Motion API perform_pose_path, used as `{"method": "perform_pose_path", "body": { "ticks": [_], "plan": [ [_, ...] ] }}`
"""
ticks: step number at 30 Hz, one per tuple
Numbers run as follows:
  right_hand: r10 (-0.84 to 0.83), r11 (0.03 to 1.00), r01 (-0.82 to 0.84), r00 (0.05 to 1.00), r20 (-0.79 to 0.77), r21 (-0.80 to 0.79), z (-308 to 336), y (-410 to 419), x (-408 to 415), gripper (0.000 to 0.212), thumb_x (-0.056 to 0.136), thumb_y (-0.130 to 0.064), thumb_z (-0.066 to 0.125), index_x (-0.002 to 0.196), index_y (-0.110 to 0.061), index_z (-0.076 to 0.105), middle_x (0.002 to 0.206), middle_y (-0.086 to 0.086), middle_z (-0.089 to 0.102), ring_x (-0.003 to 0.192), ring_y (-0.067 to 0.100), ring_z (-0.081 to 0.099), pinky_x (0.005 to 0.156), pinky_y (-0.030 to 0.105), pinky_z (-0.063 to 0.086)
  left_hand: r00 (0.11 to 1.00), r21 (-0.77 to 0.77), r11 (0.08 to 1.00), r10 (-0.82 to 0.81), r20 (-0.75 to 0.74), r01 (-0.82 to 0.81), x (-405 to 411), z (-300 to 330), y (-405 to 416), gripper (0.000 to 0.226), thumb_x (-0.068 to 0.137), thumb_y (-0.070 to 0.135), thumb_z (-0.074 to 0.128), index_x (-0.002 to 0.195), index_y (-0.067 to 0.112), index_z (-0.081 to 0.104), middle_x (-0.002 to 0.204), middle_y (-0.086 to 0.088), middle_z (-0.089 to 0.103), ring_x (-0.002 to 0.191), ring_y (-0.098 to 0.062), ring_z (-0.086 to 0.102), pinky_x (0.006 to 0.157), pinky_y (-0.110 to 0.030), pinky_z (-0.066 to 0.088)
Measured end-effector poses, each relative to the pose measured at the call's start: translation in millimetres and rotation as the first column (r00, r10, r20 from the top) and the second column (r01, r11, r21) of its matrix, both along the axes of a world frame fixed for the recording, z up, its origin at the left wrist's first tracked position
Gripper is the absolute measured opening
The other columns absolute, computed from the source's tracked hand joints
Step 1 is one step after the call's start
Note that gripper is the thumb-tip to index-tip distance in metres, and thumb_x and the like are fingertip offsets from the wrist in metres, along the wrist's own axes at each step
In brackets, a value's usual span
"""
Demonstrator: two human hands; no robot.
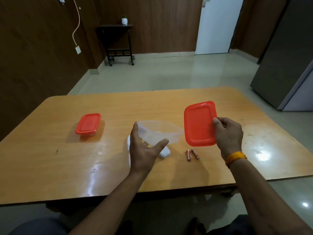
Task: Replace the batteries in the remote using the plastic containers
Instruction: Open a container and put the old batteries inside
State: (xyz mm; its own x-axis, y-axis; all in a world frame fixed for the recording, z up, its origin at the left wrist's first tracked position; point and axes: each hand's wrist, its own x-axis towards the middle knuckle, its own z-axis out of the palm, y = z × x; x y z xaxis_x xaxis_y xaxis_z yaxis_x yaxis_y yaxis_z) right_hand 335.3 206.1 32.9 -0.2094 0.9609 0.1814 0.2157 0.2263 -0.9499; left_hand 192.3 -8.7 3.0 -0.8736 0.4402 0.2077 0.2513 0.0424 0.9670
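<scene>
Home room: wooden table (67,158), fridge (284,65), door (218,26).

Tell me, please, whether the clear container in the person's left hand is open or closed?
Open. The clear container in the left hand has no lid; the right hand holds its red lid apart beside it.
</scene>
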Motion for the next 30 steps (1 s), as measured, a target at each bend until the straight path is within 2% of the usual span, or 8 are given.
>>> {"method": "perform_pose_path", "body": {
  "ticks": [1, 4, 6, 9, 12, 17, 21, 30],
  "plan": [
    [-0.028, 0.999, 0.029, 1.000, 0.010, -0.037, -2, 9, 4, 0.025, 0.102, -0.027, 0.066, 0.115, -0.010, 0.078, 0.098, 0.003, 0.071, 0.096, 0.030, 0.069, 0.086, 0.048, 0.062, 1.000, -0.025, 1.000, 0.008, -0.023, -0.008, 3, 3, 12, 0.130, 0.062, 0.058, 0.095, 0.165, 0.033, 0.020, 0.165, -0.012, 0.041, 0.149, -0.026, 0.044, 0.112, -0.046, 0.050],
    [-0.102, 0.990, 0.109, 0.992, 0.076, -0.090, -6, 33, 15, 0.025, 0.100, -0.024, 0.069, 0.116, -0.007, 0.078, 0.099, 0.006, 0.071, 0.098, 0.030, 0.069, 0.091, 0.047, 0.061, 0.997, -0.077, 0.996, 0.032, -0.066, -0.037, 9, 8, 52, 0.122, 0.071, 0.044, 0.095, 0.166, 0.024, 0.021, 0.159, 0.002, 0.038, 0.142, -0.019, 0.044, 0.107, -0.033, 0.047],
    [-0.134, 0.984, 0.147, 0.982, 0.130, -0.097, -9, 47, 23, 0.027, 0.099, -0.024, 0.069, 0.117, -0.006, 0.078, 0.103, 0.010, 0.073, 0.098, 0.030, 0.067, 0.095, 0.049, 0.060, 0.998, -0.102, 0.994, 0.036, -0.052, -0.041, 14, 9, 79, 0.120, 0.071, 0.047, 0.094, 0.164, 0.021, 0.023, 0.157, 0.001, 0.039, 0.137, -0.030, 0.050, 0.112, -0.041, 0.048],
    [-0.156, 0.979, 0.180, 0.963, 0.218, -0.091, -14, 62, 32, 0.029, 0.099, -0.026, 0.068, 0.118, -0.006, 0.078, 0.114, 0.016, 0.076, 0.106, 0.037, 0.069, 0.098, 0.053, 0.059, 0.999, -0.127, 0.991, 0.041, -0.026, -0.044, 20, 7, 115, 0.118, 0.073, 0.042, 0.094, 0.163, 0.013, 0.024, 0.161, -0.007, 0.039, 0.146, -0.027, 0.042, 0.121, -0.035, 0.037],
    [-0.155, 0.981, 0.182, 0.935, 0.318, -0.060, -16, 72, 39, 0.027, 0.099, -0.026, 0.069, 0.113, -0.006, 0.079, 0.112, 0.018, 0.078, 0.105, 0.039, 0.070, 0.095, 0.049, 0.059, 0.999, -0.150, 0.988, 0.045, -0.002, -0.044, 25, 2, 141, 0.117, 0.074, 0.041, 0.094, 0.163, 0.009, 0.023, 0.163, -0.009, 0.037, 0.152, -0.023, 0.035, 0.120, -0.027, 0.031],
    [-0.121, 0.991, 0.134, 0.865, 0.488, 0.009, -20, 75, 48, 0.036, 0.097, -0.031, 0.073, 0.119, -0.002, 0.076, 0.120, 0.022, 0.075, 0.115, 0.042, 0.068, 0.097, 0.043, 0.055, 0.995, -0.299, 0.950, 0.078, -0.058, -0.091, 34, -16, 161, 0.117, 0.068, 0.043, 0.095, 0.158, 0.005, 0.030, 0.155, -0.016, 0.045, 0.146, -0.033, 0.037, 0.119, -0.037, 0.031],
    [-0.084, 0.995, 0.104, 0.811, 0.580, -0.002, -21, 75, 53, 0.036, 0.095, -0.028, 0.073, 0.113, 0.003, 0.074, 0.115, 0.025, 0.074, 0.109, 0.046, 0.068, 0.089, 0.043, 0.056, 0.994, -0.378, 0.920, 0.087, -0.066, -0.106, 41, -19, 165, 0.114, 0.066, 0.041, 0.095, 0.154, 0.005, 0.032, 0.151, -0.017, 0.048, 0.143, -0.035, 0.039, 0.118, -0.040, 0.032],
    [-0.104, 0.995, 0.077, 0.728, 0.678, 0.070, -19, 61, 51, 0.027, 0.092, -0.029, 0.068, 0.097, -0.003, 0.072, 0.102, 0.020, 0.073, 0.095, 0.043, 0.067, 0.076, 0.039, 0.054, 0.991, -0.413, 0.908, 0.110, 0.072, -0.071, 41, -9, 155, 0.132, 0.065, 0.048, 0.096, 0.160, 0.000, 0.019, 0.158, -0.024, 0.038, 0.150, -0.038, 0.036, 0.120, -0.049, 0.038]
  ]
}}
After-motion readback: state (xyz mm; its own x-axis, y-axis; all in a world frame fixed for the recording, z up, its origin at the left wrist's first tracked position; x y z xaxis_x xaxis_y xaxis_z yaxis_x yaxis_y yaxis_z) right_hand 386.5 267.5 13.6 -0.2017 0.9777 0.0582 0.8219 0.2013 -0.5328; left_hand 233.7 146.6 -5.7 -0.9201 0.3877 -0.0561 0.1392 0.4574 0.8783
